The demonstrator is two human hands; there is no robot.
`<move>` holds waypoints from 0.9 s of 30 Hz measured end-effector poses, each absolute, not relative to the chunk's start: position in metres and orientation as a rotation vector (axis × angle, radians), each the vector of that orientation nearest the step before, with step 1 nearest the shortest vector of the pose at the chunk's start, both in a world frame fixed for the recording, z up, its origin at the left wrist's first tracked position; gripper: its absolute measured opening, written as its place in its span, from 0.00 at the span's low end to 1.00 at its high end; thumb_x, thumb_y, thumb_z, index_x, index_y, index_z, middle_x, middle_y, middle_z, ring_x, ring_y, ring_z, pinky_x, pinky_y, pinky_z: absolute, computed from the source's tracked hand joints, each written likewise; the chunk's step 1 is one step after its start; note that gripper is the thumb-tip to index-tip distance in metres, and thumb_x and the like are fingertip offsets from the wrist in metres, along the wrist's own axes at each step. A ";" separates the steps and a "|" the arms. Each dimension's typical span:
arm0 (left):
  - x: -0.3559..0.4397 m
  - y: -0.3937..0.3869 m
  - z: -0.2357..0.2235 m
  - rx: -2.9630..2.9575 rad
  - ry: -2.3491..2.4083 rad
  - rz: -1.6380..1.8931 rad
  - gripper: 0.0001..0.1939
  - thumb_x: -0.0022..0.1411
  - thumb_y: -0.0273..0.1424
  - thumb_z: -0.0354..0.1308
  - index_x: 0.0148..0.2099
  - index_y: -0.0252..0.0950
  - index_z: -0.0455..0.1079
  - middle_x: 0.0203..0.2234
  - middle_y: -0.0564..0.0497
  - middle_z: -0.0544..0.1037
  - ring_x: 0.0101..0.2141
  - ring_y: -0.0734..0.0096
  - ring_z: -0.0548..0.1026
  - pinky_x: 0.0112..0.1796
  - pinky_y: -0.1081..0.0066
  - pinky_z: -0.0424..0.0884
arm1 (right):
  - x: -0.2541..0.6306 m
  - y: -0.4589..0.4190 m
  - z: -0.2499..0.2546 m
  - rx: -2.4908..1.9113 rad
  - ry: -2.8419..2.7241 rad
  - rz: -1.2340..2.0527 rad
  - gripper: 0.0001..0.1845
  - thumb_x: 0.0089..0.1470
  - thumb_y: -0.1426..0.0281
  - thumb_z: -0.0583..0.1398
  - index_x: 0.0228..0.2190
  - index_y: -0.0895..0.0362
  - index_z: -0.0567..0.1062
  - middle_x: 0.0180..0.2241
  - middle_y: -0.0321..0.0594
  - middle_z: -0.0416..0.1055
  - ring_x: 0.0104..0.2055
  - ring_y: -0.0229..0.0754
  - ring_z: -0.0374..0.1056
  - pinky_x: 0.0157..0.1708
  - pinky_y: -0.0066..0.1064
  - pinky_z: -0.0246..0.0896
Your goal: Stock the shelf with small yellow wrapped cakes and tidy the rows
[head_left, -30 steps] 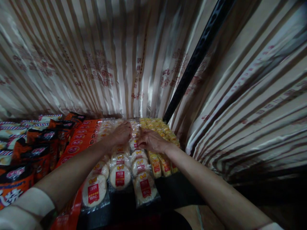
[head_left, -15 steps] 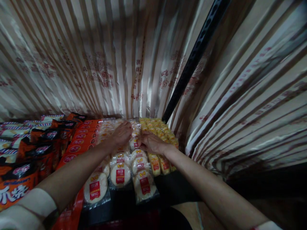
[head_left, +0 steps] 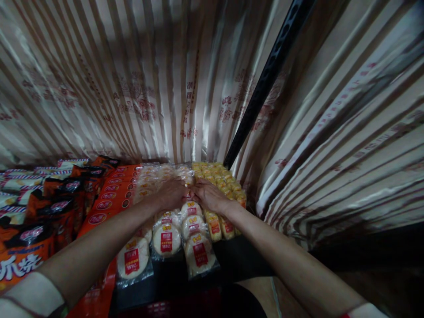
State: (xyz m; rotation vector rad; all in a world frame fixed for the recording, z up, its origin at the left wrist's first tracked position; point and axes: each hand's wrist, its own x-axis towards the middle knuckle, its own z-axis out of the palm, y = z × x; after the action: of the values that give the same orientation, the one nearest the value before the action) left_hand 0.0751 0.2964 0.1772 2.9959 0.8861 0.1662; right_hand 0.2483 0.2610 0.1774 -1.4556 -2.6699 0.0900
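Observation:
Rows of round white rice crackers in clear packets (head_left: 200,254) with red labels lie overlapped on a dark shelf (head_left: 165,282). At the third row, about halfway back, my left hand (head_left: 172,194) reaches in from the left with its fingers curled down on a rice cracker packet. Facing it from the other side, my right hand (head_left: 208,195) has its fingers bent together on the same row. The fingertips of both hands nearly meet, and they partly cover the packet between them. Yellow-wrapped snack packets (head_left: 214,225) sit right beside my right hand.
Flat orange packets (head_left: 99,218) are lined up left of the crackers. Further left stand orange and black snack bags (head_left: 28,251) and white striped packets (head_left: 16,181). A pleated patterned curtain (head_left: 159,88) hangs behind, and a black perforated post (head_left: 261,88) rises at the back corner.
My left hand has moved right and slightly toward me, closing in on my right hand at the third cracker row. My right hand has stayed almost in place.

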 end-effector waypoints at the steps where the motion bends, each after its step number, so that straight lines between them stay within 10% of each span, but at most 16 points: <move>1: 0.075 0.295 0.178 2.988 0.891 0.159 0.09 0.57 0.31 0.53 0.28 0.37 0.72 0.27 0.48 0.73 0.34 0.67 0.69 0.42 0.66 0.62 | 0.248 0.260 0.177 -1.464 -2.661 0.082 0.07 0.56 0.71 0.56 0.32 0.59 0.74 0.30 0.43 0.72 0.41 0.42 0.62 0.44 0.30 0.55; 27: 0.081 0.291 0.169 2.987 1.109 0.056 0.09 0.59 0.29 0.50 0.35 0.33 0.71 0.31 0.43 0.78 0.38 0.60 0.73 0.45 0.61 0.62 | 0.253 0.248 0.182 -1.211 -2.639 0.037 0.07 0.54 0.73 0.56 0.27 0.55 0.74 0.31 0.37 0.71 0.38 0.39 0.61 0.44 0.32 0.53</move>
State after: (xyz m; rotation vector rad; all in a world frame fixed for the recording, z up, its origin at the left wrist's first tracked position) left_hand 0.0806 0.2914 0.1694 2.9871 1.1091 0.0556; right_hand 0.2530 0.2485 0.1815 -1.2105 -2.6385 0.0373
